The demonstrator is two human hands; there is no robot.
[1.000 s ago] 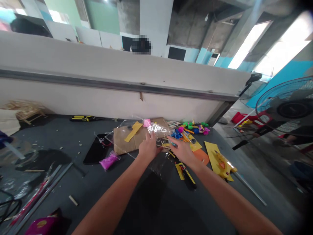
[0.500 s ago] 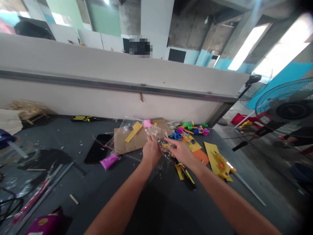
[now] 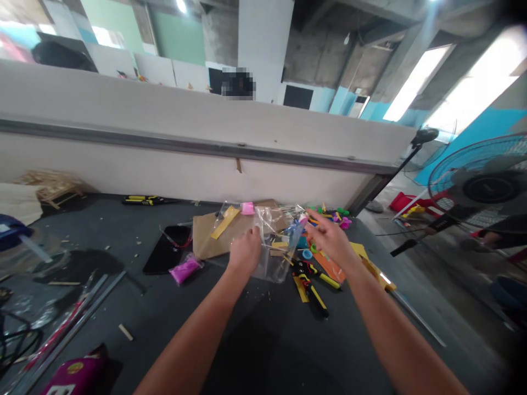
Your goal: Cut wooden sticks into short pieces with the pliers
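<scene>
My left hand (image 3: 246, 249) is closed on the left side of a clear plastic bag (image 3: 269, 269), which spreads out to the right over the table. To its right, my right hand (image 3: 329, 236) has its fingers stretched out and apart; the fingertips are at the bag's right edge, and whether they touch it I cannot tell. Yellow strips (image 3: 280, 246) show through or under the plastic. Behind the left hand lies a piece of brown cardboard (image 3: 203, 236) with a yellow strip (image 3: 225, 222) and a pink packet (image 3: 247, 208) on it.
Pliers with yellow-black handles (image 3: 315, 296) lie below the right hand, near an orange sheet (image 3: 331, 267) and small coloured parts (image 3: 345, 222). At left are a black phone-like slab (image 3: 158, 260), a magenta packet (image 3: 185, 269) and metal rods (image 3: 82, 318). A white partition (image 3: 164, 170) borders the back.
My hands have moved apart, the right one outward to the right with its fingers spreading. The clear bag is now stretched wider between them, and more of the pliers shows.
</scene>
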